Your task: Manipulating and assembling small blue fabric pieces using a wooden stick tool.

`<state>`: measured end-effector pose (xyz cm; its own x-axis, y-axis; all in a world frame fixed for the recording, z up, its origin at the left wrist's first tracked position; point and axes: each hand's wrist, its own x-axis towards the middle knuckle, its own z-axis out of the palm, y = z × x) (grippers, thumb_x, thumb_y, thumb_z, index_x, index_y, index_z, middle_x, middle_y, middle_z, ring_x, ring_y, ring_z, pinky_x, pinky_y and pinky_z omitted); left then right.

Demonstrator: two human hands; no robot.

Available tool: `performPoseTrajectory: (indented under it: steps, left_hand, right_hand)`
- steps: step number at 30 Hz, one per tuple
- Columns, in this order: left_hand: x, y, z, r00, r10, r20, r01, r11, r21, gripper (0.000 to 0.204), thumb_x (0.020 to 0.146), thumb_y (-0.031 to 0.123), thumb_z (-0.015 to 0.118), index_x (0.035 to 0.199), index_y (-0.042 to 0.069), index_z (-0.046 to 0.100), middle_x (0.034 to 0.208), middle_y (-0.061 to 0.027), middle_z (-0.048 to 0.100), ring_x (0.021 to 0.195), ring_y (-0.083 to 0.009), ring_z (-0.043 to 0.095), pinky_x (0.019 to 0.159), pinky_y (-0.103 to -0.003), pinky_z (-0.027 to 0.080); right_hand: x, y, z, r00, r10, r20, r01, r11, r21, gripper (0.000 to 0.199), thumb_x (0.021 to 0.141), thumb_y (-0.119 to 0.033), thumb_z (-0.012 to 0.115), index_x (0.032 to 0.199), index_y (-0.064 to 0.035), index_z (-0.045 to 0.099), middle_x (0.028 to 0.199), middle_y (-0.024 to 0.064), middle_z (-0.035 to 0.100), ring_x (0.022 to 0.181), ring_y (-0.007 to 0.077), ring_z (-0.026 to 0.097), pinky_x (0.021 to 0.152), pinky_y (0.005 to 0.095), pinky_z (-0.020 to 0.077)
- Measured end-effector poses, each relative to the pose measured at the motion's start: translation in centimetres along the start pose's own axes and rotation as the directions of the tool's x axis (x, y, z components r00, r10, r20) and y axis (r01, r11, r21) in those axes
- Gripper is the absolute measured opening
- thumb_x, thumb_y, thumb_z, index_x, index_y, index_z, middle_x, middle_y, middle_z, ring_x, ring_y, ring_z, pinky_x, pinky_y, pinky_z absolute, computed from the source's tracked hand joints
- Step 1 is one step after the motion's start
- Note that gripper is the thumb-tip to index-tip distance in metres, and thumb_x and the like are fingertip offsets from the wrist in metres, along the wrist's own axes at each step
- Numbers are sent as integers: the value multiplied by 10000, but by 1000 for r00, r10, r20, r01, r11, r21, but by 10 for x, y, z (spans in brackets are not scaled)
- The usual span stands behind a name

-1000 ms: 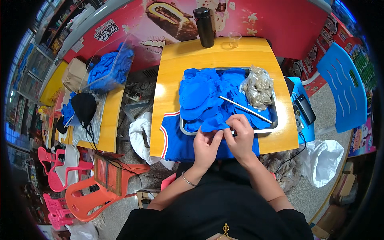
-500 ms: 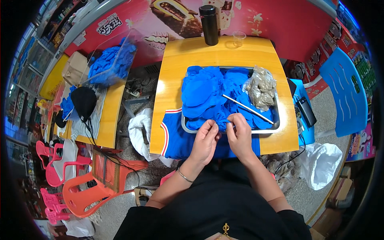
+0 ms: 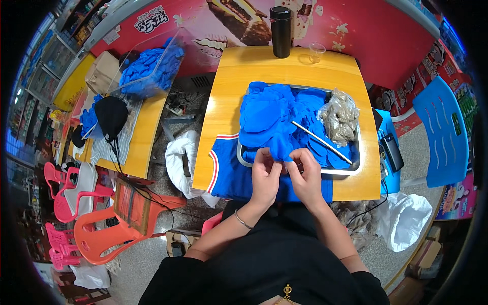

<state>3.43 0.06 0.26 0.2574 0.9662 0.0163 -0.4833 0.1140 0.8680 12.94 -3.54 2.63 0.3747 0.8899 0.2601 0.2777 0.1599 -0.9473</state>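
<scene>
My left hand [image 3: 265,178] and my right hand [image 3: 306,178] meet over the near rim of a metal tray [image 3: 359,161]. Between their fingertips they pinch a blue fabric piece [image 3: 280,147], gathered where I hold it. Stacks of flat, rounded blue fabric pieces [image 3: 265,114] fill the left and middle of the tray. A thin white stick [image 3: 323,142] lies slanted across the pieces. At the tray's right end sits a clear plastic bag of brownish lumps [image 3: 339,119]. A blue garment with red-and-white trim [image 3: 229,170] is spread under the tray's near left side.
A black flask [image 3: 281,33] and a clear plastic cup [image 3: 316,52] stand at the table's far edge. To the left, another table holds a clear bin [image 3: 175,51] of blue pieces. A blue chair [image 3: 441,132] stands right; an orange chair [image 3: 96,236] is at lower left.
The pinched fabric piece now stands up higher and more spread above my fingertips. Both hands remain together at the tray's near edge. The whole view has shifted slightly.
</scene>
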Motion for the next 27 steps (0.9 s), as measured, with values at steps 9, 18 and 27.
performPoseTrajectory:
  steps: [9,18,27]
  left_hand:
    - [-2,11,-5,985,-162,56,172,940,-296,174,876,-15,501,1023,74,472,961,-28,530,864,-107,525,773,-249,434]
    - [0,18,-12,943,-263,204,316,901,-298,211,813,-35,512,1002,57,496,920,-14,523,821,-78,492,735,-219,397]
    - [-3,16,-17,938,110,329,-252,869,427,166,779,22,588,939,10,548,824,-27,534,745,-79,501,654,-232,432]
  right_hand:
    - [-4,6,0,999,29,-34,-29,1000,-6,52,795,-12,570,793,17,527,724,94,529,623,155,526,563,266,414]
    - [-6,-2,-1,981,195,16,-191,940,282,35,847,-9,529,863,-25,502,742,-22,494,662,24,455,588,172,375]
    - [-12,3,-13,996,91,-10,-90,994,63,74,812,34,518,882,16,535,774,38,550,681,69,508,594,212,408]
